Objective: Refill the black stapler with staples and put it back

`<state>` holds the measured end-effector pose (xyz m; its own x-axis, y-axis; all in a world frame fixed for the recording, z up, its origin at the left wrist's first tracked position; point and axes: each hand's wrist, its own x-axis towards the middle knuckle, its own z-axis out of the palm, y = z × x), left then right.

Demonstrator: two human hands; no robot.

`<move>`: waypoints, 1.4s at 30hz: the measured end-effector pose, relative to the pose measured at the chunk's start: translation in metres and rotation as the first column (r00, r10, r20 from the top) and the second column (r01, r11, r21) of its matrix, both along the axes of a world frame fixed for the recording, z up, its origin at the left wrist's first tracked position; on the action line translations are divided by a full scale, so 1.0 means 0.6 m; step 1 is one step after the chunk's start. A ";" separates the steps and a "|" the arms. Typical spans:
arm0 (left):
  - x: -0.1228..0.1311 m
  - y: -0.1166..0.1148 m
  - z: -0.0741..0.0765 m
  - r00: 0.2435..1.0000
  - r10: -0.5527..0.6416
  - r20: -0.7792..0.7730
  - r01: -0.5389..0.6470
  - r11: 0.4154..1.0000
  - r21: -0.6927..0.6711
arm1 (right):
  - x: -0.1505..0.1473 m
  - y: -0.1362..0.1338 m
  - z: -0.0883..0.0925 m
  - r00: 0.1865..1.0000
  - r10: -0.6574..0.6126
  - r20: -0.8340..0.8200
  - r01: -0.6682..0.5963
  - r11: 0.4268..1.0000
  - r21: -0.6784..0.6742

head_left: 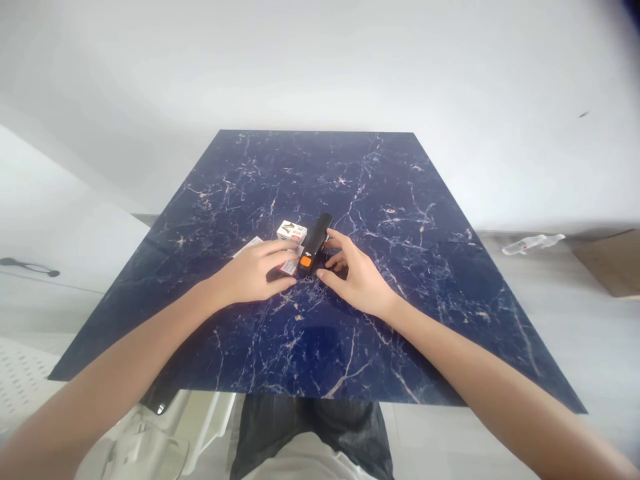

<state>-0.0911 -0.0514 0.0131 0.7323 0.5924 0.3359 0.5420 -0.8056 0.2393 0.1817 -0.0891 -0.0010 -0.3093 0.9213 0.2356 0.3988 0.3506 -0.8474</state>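
Stapler (316, 241), between left grip (254, 271) and right grip (359, 277)

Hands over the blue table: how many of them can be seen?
2: the left hand, left of the black object, and the right hand, to its right. No other hand shows.

I watch both hands above the dark blue, marble-patterned surface (320, 173). The left hand (253, 272) lies palm down with thumb and fingers parted, partly hiding a printed white item (291, 267). The right hand (357, 275) curves, thumb apart, alongside a black tool (317, 237) with an orange patch (306, 262); I can't tell if they touch. A small white box (291, 231) stands just beside the tool.
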 end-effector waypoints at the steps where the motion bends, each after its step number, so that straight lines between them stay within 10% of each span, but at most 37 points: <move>1: 0.002 -0.003 -0.001 1.000 -0.007 0.004 0.007 1.000 -0.018 | 0.000 0.000 0.000 1.000 0.000 0.005 0.000 1.000 0.005; 16: 0.027 -0.023 -0.002 0.992 -0.088 0.090 0.097 0.991 -0.094 | 0.008 0.003 0.000 0.997 0.071 -0.002 -0.071 0.997 -0.014; 24: -0.077 0.042 0.059 0.984 0.102 -0.148 -0.134 0.965 -0.227 | 0.010 0.002 -0.002 0.997 0.067 0.023 -0.067 0.998 -0.018; 30: -0.130 0.068 0.077 0.972 -0.096 -0.215 -0.026 0.864 -0.503 | 0.010 0.003 -0.002 0.997 0.072 0.018 -0.071 0.997 -0.028; 42: -0.002 0.002 0.019 0.980 0.054 0.190 -0.005 0.968 -0.250 | 0.007 0.007 -0.003 0.997 0.068 0.027 -0.068 0.998 0.001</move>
<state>-0.0924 -0.0500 0.0244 0.6485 0.6951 0.3102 0.4882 -0.6925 0.5311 0.1860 -0.0850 -0.0029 -0.3776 0.8975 0.2279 0.3962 0.3791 -0.8363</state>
